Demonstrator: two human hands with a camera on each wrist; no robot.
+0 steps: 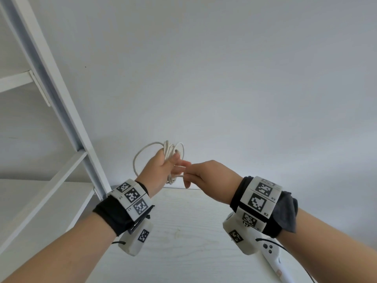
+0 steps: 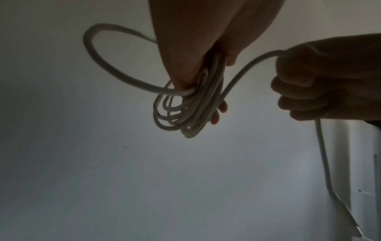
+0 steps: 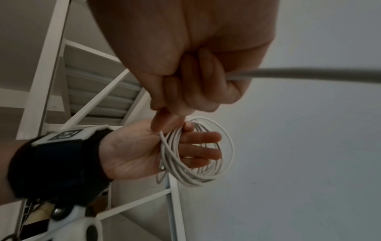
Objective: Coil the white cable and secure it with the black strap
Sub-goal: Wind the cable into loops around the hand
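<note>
Raised above the table, my left hand (image 1: 163, 168) holds a coil of several loops of white cable (image 1: 170, 152). In the right wrist view the coil (image 3: 195, 164) hangs round the left hand's (image 3: 134, 151) outstretched fingers, with the thumb pressed on top of it. My right hand (image 1: 195, 176) is just right of the coil, its fingers curled round the cable's free run (image 3: 309, 73). In the left wrist view that run (image 2: 243, 75) arcs from the coil (image 2: 185, 117) into the right fist (image 2: 309, 84) and trails down below it. No black strap is in view.
A white shelf frame (image 1: 61, 99) with slanted struts stands at the left, close to the left arm. Below the hands is a white table (image 1: 183, 231). A white handheld controller (image 1: 273, 260) lies under the right wrist. A plain wall fills the background.
</note>
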